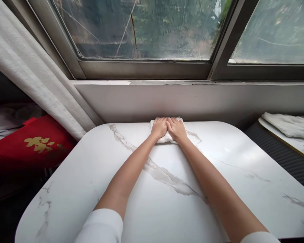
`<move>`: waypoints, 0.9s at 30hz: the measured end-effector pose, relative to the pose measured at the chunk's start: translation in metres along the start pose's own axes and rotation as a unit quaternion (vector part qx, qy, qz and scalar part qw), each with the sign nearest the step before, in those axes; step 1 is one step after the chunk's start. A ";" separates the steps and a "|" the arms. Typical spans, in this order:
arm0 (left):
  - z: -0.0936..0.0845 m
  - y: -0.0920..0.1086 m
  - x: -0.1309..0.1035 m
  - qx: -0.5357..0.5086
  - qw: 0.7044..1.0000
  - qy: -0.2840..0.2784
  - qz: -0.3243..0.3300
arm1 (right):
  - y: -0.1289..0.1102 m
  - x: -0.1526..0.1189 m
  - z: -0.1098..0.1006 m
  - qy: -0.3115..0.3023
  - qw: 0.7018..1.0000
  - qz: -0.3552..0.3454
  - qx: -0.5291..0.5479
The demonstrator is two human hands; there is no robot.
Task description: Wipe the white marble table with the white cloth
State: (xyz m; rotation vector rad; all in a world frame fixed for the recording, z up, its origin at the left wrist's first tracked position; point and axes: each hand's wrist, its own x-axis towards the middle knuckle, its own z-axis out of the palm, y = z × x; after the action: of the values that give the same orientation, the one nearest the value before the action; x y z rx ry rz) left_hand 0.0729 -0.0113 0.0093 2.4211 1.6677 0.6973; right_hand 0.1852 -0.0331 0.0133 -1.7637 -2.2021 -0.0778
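Observation:
A folded white cloth (169,138) lies at the far edge of a white, marble-patterned table (154,189). On its left half rests my left hand (159,127), palm down, with the fingers stretched forward and lying flat. My right hand (176,129) presses flat on the right half in the same way, its fingers extended. The two hands touch or nearly touch at the thumbs. Both arms reach straight out over the tabletop. The palms hide most of the cloth, and its edges show around the hands.
A low wall and a metal-framed window (147,70) stand just beyond the table. Left are a pale curtain (38,64) and a red cloth (48,141) with a gold character. At right, another white cloth (290,125) lies on a white surface with a gold edge.

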 end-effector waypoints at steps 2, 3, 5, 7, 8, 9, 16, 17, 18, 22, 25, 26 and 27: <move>-0.001 -0.002 0.000 0.002 1.000 0.002 -0.003 | -0.002 0.001 0.000 0.002 1.000 -0.003 -0.005; -0.001 -0.002 -0.002 0.003 1.000 0.003 -0.005 | -0.003 -0.001 0.000 0.002 1.000 -0.007 -0.006; -0.003 0.000 -0.010 0.006 1.000 -0.001 -0.009 | -0.005 -0.007 0.000 0.001 1.000 -0.017 -0.006; -0.006 0.001 -0.022 0.010 1.000 -0.007 -0.016 | -0.009 -0.018 -0.002 -0.001 1.000 -0.028 -0.004; -0.009 0.003 -0.030 0.012 1.000 -0.011 -0.020 | -0.012 -0.025 -0.004 -0.001 0.999 -0.033 -0.003; -0.011 0.004 -0.039 0.014 1.000 -0.013 -0.022 | -0.016 -0.034 -0.006 0.000 0.999 -0.037 -0.002; -0.038 0.020 -0.133 0.022 0.999 -0.035 0.014 | -0.053 -0.125 -0.031 -0.041 0.995 -0.064 0.057; -0.043 0.024 -0.150 0.022 0.999 -0.040 0.023 | -0.058 -0.141 -0.034 -0.052 0.994 -0.064 0.078; -0.048 0.027 -0.166 0.022 0.998 -0.046 0.030 | -0.063 -0.156 -0.038 -0.063 0.991 -0.065 0.100; -0.071 0.036 -0.224 0.018 0.997 -0.067 0.034 | -0.083 -0.209 -0.049 -0.091 0.972 -0.093 0.195; -0.086 0.035 -0.254 0.022 0.996 -0.079 0.035 | -0.095 -0.232 -0.054 -0.097 0.953 -0.122 0.258; -0.090 0.033 -0.261 0.023 0.996 -0.084 0.034 | -0.098 -0.235 -0.055 -0.103 0.947 -0.131 0.275; -0.093 0.030 -0.265 0.025 0.995 -0.089 0.033 | -0.101 -0.235 -0.054 -0.113 0.940 -0.140 0.289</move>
State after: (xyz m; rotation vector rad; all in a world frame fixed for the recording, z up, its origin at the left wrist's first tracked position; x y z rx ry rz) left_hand -0.0177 -0.2784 0.0228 2.4989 1.5607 0.4367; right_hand 0.1443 -0.2917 0.0149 -1.1782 -2.2927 0.6698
